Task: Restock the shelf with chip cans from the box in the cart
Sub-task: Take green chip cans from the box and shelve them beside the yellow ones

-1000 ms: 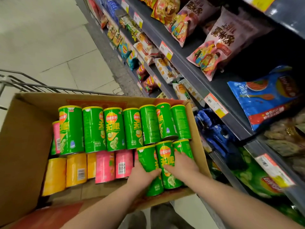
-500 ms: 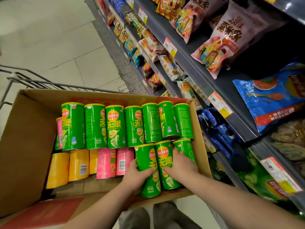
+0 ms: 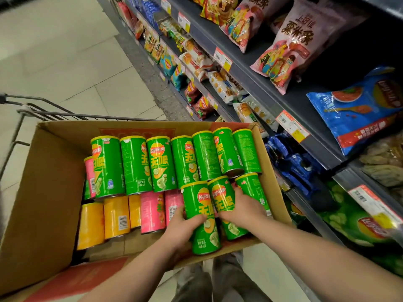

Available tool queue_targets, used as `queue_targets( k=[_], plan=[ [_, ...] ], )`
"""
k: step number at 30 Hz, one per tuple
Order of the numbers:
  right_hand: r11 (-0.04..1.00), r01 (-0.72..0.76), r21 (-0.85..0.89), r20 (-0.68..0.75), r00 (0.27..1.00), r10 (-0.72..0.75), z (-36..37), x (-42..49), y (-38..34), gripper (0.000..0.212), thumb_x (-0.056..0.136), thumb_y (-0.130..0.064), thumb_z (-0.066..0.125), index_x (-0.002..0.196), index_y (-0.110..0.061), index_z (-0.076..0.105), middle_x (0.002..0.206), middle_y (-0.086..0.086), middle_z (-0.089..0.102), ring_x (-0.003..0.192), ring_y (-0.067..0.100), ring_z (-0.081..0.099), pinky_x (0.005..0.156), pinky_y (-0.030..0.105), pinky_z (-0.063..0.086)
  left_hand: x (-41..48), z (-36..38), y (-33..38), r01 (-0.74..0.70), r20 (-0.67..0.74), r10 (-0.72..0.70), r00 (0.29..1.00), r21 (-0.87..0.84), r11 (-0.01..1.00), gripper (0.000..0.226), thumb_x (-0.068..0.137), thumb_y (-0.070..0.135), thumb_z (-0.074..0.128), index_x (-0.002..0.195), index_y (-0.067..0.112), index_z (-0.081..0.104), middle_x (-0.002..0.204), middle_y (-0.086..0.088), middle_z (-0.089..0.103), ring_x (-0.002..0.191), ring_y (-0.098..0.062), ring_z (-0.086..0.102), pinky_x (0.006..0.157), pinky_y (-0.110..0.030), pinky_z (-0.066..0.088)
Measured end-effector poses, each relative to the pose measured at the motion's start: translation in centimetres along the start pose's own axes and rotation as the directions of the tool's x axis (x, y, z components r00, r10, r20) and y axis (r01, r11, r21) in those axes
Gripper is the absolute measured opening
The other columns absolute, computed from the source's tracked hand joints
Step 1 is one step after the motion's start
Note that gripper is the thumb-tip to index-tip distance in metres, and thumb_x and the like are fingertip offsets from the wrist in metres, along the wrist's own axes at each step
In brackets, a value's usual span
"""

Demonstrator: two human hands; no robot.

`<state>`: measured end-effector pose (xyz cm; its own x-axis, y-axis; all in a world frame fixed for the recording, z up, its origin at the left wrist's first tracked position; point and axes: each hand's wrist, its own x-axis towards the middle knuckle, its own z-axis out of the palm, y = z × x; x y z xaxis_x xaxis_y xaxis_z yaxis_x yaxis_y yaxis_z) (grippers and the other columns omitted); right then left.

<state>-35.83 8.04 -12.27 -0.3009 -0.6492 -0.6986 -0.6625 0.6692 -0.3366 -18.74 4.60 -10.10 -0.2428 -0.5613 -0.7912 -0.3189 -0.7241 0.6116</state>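
Green cans (image 3: 199, 203) raised slightly; both hands (image 3: 183, 228) (image 3: 243, 211) curl round them

Glossy green cans (image 3: 157, 164) lie in a matt cardboard box (image 3: 43, 192).

box (image 3: 54, 171): in the cart (image 3: 65, 115), shelf (image 3: 257, 92) just to its right
far row of cans (image 3: 161, 164): spans the box
near row of cans (image 3: 117, 216): in front, left side
left hand (image 3: 183, 227): round the near-right can (image 3: 200, 205)
right hand (image 3: 242, 208): round the next can (image 3: 222, 197) over
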Motion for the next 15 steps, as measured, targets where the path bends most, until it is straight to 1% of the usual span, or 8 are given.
queue_targets(
  k=[3, 6, 8, 10, 11, 12, 14, 15],
  plan=[
    [0.991, -0.027, 0.129, -0.033, 0.999, 0.031, -0.1, -1.2, 0.1, 0.093, 0.069, -0.056, 0.071, 0.144, -0.02, 0.027, 0.133, 0.006, 0.051, 0.12, 0.026, 0.052, 0.095, 0.035, 0.045, -0.4, -0.5, 0.3, -0.003, 0.027, 0.003, 1.0, -0.012, 1.0, 0.036, 0.088, 0.003, 0.061, 0.119, 0.012, 0.046, 0.096, -0.006, 0.065, 0.079, -0.018, 0.064, 0.05, -0.023, 0.052],
    [0.973, -0.068, 0.221, -0.061, 0.995, 0.083, -0.5, -2.7, 0.0, 0.095, 0.076, -0.052, 0.068, 0.149, -0.017, 0.018, 0.146, 0.008, 0.04, 0.13, 0.027, 0.043, 0.102, 0.036, 0.039, -0.7, -1.5, 0.3, -0.003, 0.05, 0.005, 0.999, -0.041, 0.999, 0.034, 0.088, 0.009, 0.062, 0.12, 0.012, 0.05, 0.102, -0.012, 0.067, 0.084, -0.023, 0.067, 0.058, -0.03, 0.052],
    [0.956, -0.089, 0.28, -0.083, 0.99, 0.116, -0.6, -3.9, -0.2, 0.096, 0.077, -0.051, 0.067, 0.15, -0.016, 0.015, 0.149, 0.008, 0.037, 0.132, 0.027, 0.042, 0.103, 0.036, 0.039, -1.0, -2.0, 0.6, -0.023, 0.078, 0.026, 0.997, -0.036, 0.999, 0.035, 0.088, 0.009, 0.062, 0.121, 0.012, 0.05, 0.104, -0.014, 0.067, 0.085, -0.026, 0.067, 0.06, -0.03, 0.053],
    [0.935, -0.099, 0.339, -0.118, 0.982, 0.147, -0.6, -5.1, -0.5, 0.095, 0.072, -0.054, 0.068, 0.148, -0.018, 0.021, 0.143, 0.006, 0.044, 0.126, 0.026, 0.048, 0.102, 0.039, 0.043, -1.6, -2.3, 1.1, -0.06, 0.114, 0.062, 0.992, -0.027, 0.998, 0.031, 0.088, 0.005, 0.061, 0.116, 0.012, 0.051, 0.099, -0.014, 0.066, 0.079, -0.025, 0.065, 0.052, -0.026, 0.053],
    [0.925, -0.102, 0.365, -0.136, 0.978, 0.161, -0.6, -5.8, -0.7, 0.093, 0.069, -0.055, 0.068, 0.144, -0.019, 0.027, 0.136, 0.004, 0.05, 0.12, 0.025, 0.052, 0.099, 0.04, 0.045, -1.8, -2.4, 1.4, -0.076, 0.13, 0.078, 0.988, -0.027, 0.997, 0.029, 0.088, 0.004, 0.061, 0.114, 0.012, 0.051, 0.097, -0.014, 0.066, 0.076, -0.024, 0.064, 0.049, -0.024, 0.052],
    [0.917, -0.097, 0.386, -0.16, 0.972, 0.17, -0.6, -6.4, -0.9, 0.087, 0.068, -0.053, 0.069, 0.139, -0.019, 0.033, 0.127, 0.001, 0.055, 0.114, 0.024, 0.055, 0.096, 0.038, 0.046, -2.0, -2.6, 1.6, -0.087, 0.144, 0.089, 0.986, -0.018, 0.996, 0.028, 0.088, 0.003, 0.061, 0.113, 0.011, 0.051, 0.098, -0.015, 0.065, 0.076, -0.025, 0.064, 0.049, -0.024, 0.053],
    [0.907, -0.078, 0.414, -0.213, 0.961, 0.179, -0.7, -7.8, -1.3, 0.07, 0.072, -0.046, 0.071, 0.129, -0.021, 0.04, 0.111, -0.004, 0.056, 0.103, 0.02, 0.057, 0.09, 0.033, 0.047, -2.3, -2.9, 1.8, -0.117, 0.189, 0.113, 0.975, 0.01, 0.993, 0.025, 0.088, 0.004, 0.061, 0.11, 0.009, 0.052, 0.101, -0.018, 0.066, 0.079, -0.028, 0.065, 0.061, -0.03, 0.056],
    [0.902, -0.069, 0.425, -0.237, 0.954, 0.184, -0.7, -8.4, -1.5, 0.065, 0.073, -0.043, 0.072, 0.126, -0.021, 0.041, 0.107, -0.004, 0.056, 0.099, 0.019, 0.057, 0.087, 0.032, 0.047, -2.5, -3.0, 2.0, -0.135, 0.207, 0.127, 0.97, 0.022, 0.991, 0.022, 0.087, 0.004, 0.062, 0.107, 0.009, 0.054, 0.101, -0.019, 0.066, 0.082, -0.03, 0.065, 0.069, -0.034, 0.056]
  ],
)
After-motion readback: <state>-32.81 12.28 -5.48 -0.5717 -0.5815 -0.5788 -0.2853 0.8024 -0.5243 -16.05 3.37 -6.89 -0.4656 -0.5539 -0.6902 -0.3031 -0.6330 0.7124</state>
